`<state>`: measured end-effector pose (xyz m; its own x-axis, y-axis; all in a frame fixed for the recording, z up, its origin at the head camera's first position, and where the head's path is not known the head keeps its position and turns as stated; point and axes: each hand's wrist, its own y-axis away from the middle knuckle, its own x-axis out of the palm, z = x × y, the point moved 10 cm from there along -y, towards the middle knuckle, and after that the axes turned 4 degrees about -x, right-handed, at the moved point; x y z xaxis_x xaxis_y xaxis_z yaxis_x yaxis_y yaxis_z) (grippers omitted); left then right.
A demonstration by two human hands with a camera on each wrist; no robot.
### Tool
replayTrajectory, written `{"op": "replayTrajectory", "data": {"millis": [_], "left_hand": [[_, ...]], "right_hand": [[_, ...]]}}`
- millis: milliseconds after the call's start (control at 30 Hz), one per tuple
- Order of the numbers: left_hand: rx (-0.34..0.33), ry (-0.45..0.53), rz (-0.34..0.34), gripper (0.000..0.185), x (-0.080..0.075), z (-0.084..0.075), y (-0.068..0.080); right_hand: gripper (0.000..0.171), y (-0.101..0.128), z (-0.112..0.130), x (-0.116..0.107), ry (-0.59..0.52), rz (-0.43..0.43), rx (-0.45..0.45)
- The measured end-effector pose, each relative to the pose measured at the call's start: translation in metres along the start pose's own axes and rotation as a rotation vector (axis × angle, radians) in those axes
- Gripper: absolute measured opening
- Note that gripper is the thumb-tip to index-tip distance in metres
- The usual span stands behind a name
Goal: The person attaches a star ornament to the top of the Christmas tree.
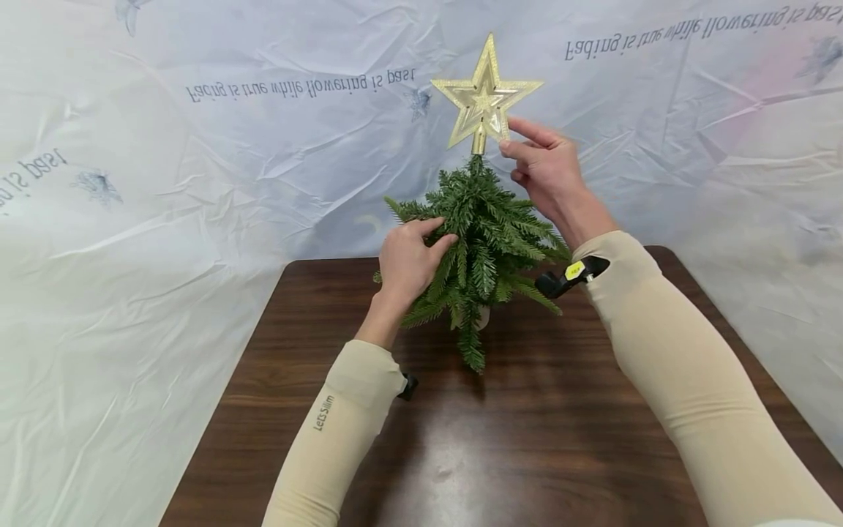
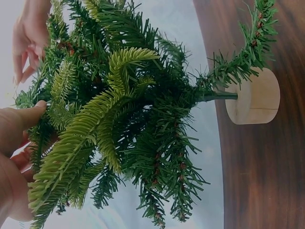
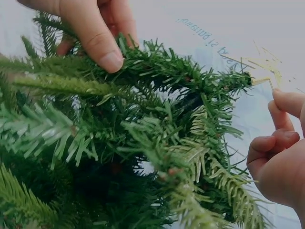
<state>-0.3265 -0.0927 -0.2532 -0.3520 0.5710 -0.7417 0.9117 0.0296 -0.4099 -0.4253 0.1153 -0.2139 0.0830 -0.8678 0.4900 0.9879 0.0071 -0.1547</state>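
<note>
A small artificial Christmas tree (image 1: 484, 234) stands upright on the table, its round wooden base (image 2: 259, 98) showing in the left wrist view. At the tip of the tree is a gold star tree topper (image 1: 486, 102), its socket over the top twig. My right hand (image 1: 549, 168) pinches the star's lower right point between thumb and index finger, the other fingers curled in. On the upper left side of the tree, my left hand (image 1: 410, 256) holds a branch (image 3: 157, 67) between thumb and fingers. Needles partly hide its fingertips.
The dark wooden table (image 1: 448, 454) extends in front of the tree. Behind and beside it hangs a pale printed curtain (image 1: 296, 146) with lettering. Black wrist mounts (image 1: 573, 277) sit at both sleeve cuffs.
</note>
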Motion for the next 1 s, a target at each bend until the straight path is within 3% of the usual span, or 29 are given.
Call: {"op": "replayTrajectory", "data": {"millis": [233, 567, 1000], "left_hand": [[-0.004, -0.001, -0.005, 0.042, -0.0003, -0.0014, -0.0003], [-0.004, -0.007, 0.0, 0.043, -0.0008, -0.0014, -0.0002], [-0.005, -0.021, 0.002, 0.043, 0.0005, -0.0007, -0.0004]], "right_hand": [[0.042, 0.0015, -0.0021, -0.003, 0.065, -0.009, 0.008], [0.037, 0.0048, 0.0033, -0.0043, 0.229, 0.03, -0.126], [0.035, 0.0069, -0.0012, -0.0081, 0.331, 0.05, -0.171]]}}
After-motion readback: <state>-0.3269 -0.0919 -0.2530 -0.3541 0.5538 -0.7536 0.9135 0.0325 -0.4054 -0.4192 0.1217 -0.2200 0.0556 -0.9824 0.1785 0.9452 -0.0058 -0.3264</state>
